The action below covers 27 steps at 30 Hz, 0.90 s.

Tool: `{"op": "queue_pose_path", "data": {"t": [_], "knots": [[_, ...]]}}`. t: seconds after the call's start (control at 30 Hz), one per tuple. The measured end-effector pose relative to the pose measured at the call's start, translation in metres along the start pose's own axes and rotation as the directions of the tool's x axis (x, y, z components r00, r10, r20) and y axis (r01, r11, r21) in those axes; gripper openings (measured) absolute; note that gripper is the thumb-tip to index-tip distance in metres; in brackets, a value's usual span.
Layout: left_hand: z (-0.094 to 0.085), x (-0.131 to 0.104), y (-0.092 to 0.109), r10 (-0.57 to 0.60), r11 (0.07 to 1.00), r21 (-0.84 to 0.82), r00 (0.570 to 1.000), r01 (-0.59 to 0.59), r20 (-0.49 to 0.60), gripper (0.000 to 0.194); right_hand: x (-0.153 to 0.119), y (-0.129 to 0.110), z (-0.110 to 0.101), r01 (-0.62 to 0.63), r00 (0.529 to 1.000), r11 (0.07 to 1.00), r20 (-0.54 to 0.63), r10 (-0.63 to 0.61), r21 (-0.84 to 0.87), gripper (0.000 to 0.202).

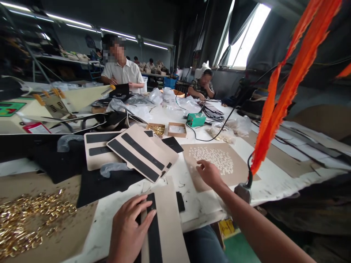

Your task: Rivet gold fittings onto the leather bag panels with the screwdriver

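My left hand (131,226) is at a long beige panel (171,223) at the near table edge. Its fingers and thumb bend onto the black strip (155,233) along the panel, near a small dark fitting. My right hand (210,173) hovers over a brown cardboard sheet (197,182), beside many small clear-white pieces (216,157). Its thumb and forefinger are slightly apart, with nothing visible between them. Left of the sheet, beige panels with black strips (142,151) lie stacked on black sheets (106,186).
Gold metal buckles (30,219) cover a board at left. Small boxes (177,130), a green device (196,119) with a black cable and plastic bags stand farther back. Orange cloth strips (276,109) hang at right. Two people (124,75) sit or stand across the table.
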<state>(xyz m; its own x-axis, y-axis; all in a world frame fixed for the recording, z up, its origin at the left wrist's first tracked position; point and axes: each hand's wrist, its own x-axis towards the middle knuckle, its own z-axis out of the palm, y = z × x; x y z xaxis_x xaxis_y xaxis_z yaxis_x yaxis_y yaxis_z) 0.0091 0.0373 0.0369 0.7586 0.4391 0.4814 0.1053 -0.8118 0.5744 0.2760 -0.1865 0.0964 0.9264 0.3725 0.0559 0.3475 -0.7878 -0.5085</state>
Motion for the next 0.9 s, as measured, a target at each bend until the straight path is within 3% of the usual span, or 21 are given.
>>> {"op": "queue_pose_path", "data": {"t": [0.17, 0.33, 0.63, 0.9], "knots": [[0.004, -0.003, -0.006, 0.031, 1.0, 0.004, 0.999, -0.031, -0.036, 0.018, 0.04, 0.018, 0.008, -0.08, 0.997, 0.987, 0.001, 0.081, -0.136, 0.037], [0.004, -0.004, -0.005, 0.012, 1.0, 0.012, 1.0, -0.012, -0.029, 0.013, 0.05, 0.02, 0.017, -0.056, 0.998, 0.973, 0.024, 0.063, -0.223, 0.03], [-0.004, -0.006, 0.02, -0.107, 0.994, -0.027, 0.994, 0.108, 0.017, 0.023, 0.049, 0.027, 0.006, 0.103, 0.973, 0.933, 0.228, -0.023, -0.344, 0.022], [-0.007, -0.008, 0.03, -0.183, 0.981, -0.066, 0.983, 0.184, 0.025, 0.024, 0.057, 0.017, 0.014, 0.267, 0.943, 0.749, 0.323, -0.075, -0.606, 0.031]]}}
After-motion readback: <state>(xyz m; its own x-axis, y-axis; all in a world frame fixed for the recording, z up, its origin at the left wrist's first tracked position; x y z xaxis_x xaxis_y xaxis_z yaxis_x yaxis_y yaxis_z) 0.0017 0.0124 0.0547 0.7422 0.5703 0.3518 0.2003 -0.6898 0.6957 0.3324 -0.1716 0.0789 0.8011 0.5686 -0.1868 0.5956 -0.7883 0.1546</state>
